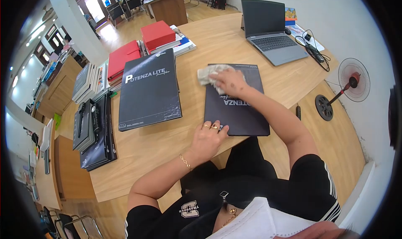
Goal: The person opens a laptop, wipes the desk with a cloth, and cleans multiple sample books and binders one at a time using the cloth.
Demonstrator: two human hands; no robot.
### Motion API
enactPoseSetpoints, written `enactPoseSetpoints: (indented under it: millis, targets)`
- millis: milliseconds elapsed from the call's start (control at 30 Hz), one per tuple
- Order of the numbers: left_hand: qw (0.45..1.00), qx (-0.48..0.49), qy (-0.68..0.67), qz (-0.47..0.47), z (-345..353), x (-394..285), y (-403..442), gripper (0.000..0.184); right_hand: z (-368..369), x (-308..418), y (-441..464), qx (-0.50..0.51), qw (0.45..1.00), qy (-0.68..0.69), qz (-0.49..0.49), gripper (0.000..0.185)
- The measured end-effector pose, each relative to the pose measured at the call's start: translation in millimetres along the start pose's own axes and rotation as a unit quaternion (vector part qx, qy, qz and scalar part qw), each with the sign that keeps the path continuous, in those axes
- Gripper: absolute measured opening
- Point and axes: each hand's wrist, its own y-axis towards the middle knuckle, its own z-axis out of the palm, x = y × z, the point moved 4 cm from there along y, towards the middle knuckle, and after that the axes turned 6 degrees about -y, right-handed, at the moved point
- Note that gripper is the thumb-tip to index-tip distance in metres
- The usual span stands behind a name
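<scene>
A black folder [235, 119] with upside-down "POTENZA" lettering lies flat on the wooden table in front of me. On its upper left part, my right hand [231, 82] presses a crumpled whitish cloth [205, 75], which hangs a little over the folder's left edge. Fingers of my left hand [208, 139] grip the folder's lower left corner; the thumb side is partly hidden. To the left, a second black folder [150, 92] reading "POTENZA LITE" rests upright to my view, apart from both hands.
Red boxes [158, 36] and stacked books stand at the back left. Dark notebooks [86, 126] lie on more folders at the left edge. An open laptop [272, 40] with cables [314, 50] sits back right. A fan [354, 80] stands on the floor at right.
</scene>
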Motion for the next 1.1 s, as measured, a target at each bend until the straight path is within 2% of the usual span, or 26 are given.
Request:
enactPoseSetpoints:
  millis: [100, 200, 267, 367, 500, 567, 667, 933, 1033, 1100]
  targets:
    - [1.0, -0.005, -0.008, -0.004, 0.3, 0.4, -0.9, 0.027, -39.9, 40.7, -56.2, 0.041, 0.998, 0.04, -0.03, 0.043]
    - [1.0, 0.022, 0.001, -0.014, -1.1, -1.7, -0.3, 0.027, -62.5, 55.5, -106.7, 0.011, 0.996, 0.077, -0.047, 0.044]
    - [1.0, 0.02, 0.007, 0.003, -3.2, -3.1, -1.9, 0.028, -71.5, 54.2, -132.3, -0.022, 0.995, 0.084, -0.055, 0.044]
    - [0.999, 0.003, 0.008, 0.038, -2.7, -0.6, -5.3, 0.03, -77.0, 34.0, -146.2, -0.02, 0.994, 0.097, -0.052, 0.047]
    - [0.999, 0.022, -0.003, 0.047, -2.8, 1.6, -4.0, 0.032, -45.0, -41.2, -114.9, -0.052, 0.998, 0.026, -0.006, 0.047]
    - [0.999, 0.024, -0.009, 0.046, -0.4, 1.3, -4.0, 0.031, -30.8, -83.1, -88.3, -0.066, 0.995, 0.026, 0.064, 0.046]
    - [0.999, 0.023, -0.009, 0.045, -0.9, 2.9, -2.6, 0.03, -14.1, -118.8, -46.6, -0.084, 0.991, 0.008, 0.107, 0.044]
    - [1.0, 0.029, -0.001, 0.01, 6.9, 5.9, 0.2, 0.031, -13.3, -85.8, -8.0, -0.043, 0.992, -0.03, 0.115, 0.041]
    - [1.0, 0.024, -0.009, -0.007, 7.5, 6.0, -0.7, 0.029, -25.8, -62.2, -22.6, -0.009, 0.995, -0.022, 0.092, 0.041]
    - [0.999, 0.03, -0.009, -0.01, 6.5, 6.4, -1.0, 0.031, -26.1, -42.8, -37.8, -0.024, 0.998, -0.026, 0.051, 0.044]
